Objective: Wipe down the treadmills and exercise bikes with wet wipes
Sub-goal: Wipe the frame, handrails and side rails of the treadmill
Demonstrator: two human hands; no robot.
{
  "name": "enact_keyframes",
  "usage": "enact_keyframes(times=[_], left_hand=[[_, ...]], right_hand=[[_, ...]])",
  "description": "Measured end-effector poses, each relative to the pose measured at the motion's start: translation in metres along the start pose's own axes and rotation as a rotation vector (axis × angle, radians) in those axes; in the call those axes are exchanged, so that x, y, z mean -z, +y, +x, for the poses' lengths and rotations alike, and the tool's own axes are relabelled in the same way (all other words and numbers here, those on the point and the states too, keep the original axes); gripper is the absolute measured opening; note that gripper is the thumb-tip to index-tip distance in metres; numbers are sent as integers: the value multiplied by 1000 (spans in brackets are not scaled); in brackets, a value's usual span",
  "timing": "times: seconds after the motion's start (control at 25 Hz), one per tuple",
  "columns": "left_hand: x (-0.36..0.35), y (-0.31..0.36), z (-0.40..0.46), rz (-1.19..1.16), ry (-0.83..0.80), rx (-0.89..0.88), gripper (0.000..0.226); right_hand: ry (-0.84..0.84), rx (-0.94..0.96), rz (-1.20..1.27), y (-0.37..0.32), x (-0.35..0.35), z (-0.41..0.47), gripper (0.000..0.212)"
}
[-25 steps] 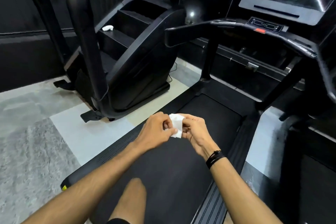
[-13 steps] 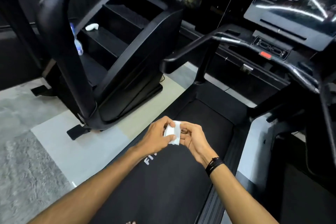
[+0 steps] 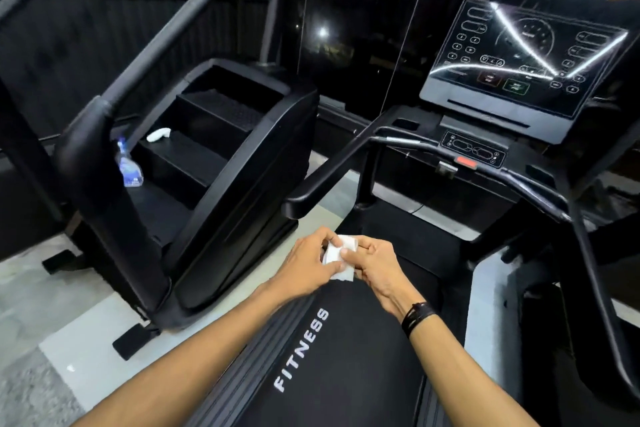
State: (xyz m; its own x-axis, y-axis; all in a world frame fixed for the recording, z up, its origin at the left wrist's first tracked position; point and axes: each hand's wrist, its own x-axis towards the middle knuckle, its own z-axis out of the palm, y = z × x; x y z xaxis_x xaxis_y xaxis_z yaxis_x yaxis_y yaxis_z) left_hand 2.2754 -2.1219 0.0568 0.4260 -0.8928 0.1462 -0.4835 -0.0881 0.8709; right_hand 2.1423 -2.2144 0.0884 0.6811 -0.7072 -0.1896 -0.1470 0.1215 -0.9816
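- Head view: the treadmill belt (image 3: pixel 346 357), marked FITNESS, is taken as the landmark; it runs lengthwise away from the person, towards the console.
- Above the belt's middle, a folded white wet wipe (image 3: pixel 341 258) is pinched between both hands. The left hand (image 3: pixel 304 262) has thumb and fingertips curled on the wipe's near and left edges; the right hand (image 3: pixel 375 263) has its thumb pressed on the wipe's face and its fingers curled behind.
- Neither hand touches the machine; the wipe is held clear of the belt.
- Beyond the belt's far end, the left handrail (image 3: pixel 332 177) is found closest to the hands, just ahead and slightly left, its long axis slanting up and away towards the console. The left hand is judged the nearer to it.
- Farther along that line, the control bar (image 3: pixel 472 152) and the glossy console screen (image 3: pixel 519 59) are seen, well above the hands.
- Left of the belt, a stair climber (image 3: pixel 221 163) carries a spray bottle (image 3: pixel 129 166) and a second white cloth (image 3: pixel 158 134).
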Motion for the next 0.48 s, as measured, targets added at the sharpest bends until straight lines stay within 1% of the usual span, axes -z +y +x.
enact_keyframes(times=[0.2, 0.4, 0.48], left_hand=[[-5, -10, 61, -74, 56, 28, 30], [-5, -43, 146, -163, 177, 99, 29], [-3, -55, 181, -210, 250, 152, 30]], right_hand=[[28, 13, 9, -3, 18, 61, 19], [-84, 25, 2, -8, 37, 161, 21], [-131, 16, -24, -16, 42, 202, 20]])
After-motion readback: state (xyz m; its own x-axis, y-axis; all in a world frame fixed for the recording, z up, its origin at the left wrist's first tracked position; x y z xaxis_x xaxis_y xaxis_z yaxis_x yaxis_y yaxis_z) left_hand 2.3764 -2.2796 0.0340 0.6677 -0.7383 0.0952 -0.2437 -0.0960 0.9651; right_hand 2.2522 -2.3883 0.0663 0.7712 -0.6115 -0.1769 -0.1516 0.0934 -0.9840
